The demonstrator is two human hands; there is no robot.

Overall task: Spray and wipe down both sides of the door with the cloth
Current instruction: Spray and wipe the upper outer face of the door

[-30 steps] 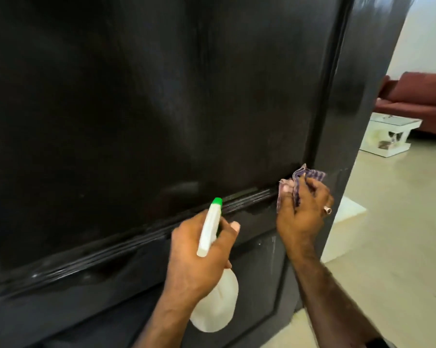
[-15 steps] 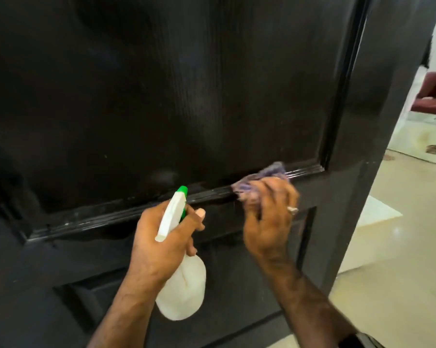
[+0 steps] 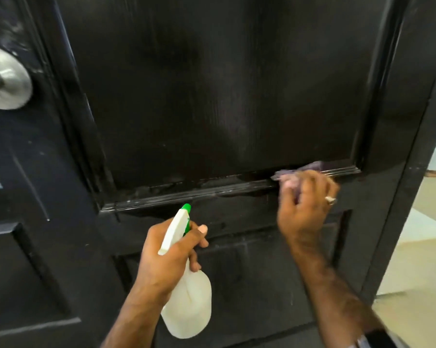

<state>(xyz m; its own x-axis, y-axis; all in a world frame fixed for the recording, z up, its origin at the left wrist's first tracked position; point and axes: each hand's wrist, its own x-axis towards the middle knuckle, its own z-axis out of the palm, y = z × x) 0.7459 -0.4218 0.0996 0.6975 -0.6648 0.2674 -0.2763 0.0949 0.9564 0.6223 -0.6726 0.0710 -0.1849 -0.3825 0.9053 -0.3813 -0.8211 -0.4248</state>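
Note:
A glossy black panelled door (image 3: 211,96) fills the view. My right hand (image 3: 304,207) grips a crumpled purple cloth (image 3: 297,172) and presses it on the moulding ledge at the bottom right of the large upper panel. Most of the cloth is hidden under my fingers. My left hand (image 3: 169,254) holds a white spray bottle (image 3: 189,305) with a green nozzle by its neck, just below the ledge and a little off the door. Wet streaks and white specks lie along the ledge (image 3: 186,192) to the left of the cloth.
A round silver door knob (image 3: 5,79) sits at the upper left. The door's right edge (image 3: 417,172) stands open onto a pale tiled floor (image 3: 423,247). A lower door panel (image 3: 249,285) lies behind the bottle.
My view has swung left, bringing the door knob into sight and losing the sofa. My right hand slid the cloth along the ledge from the panel's right corner leftward. The left hand still holds the bottle.

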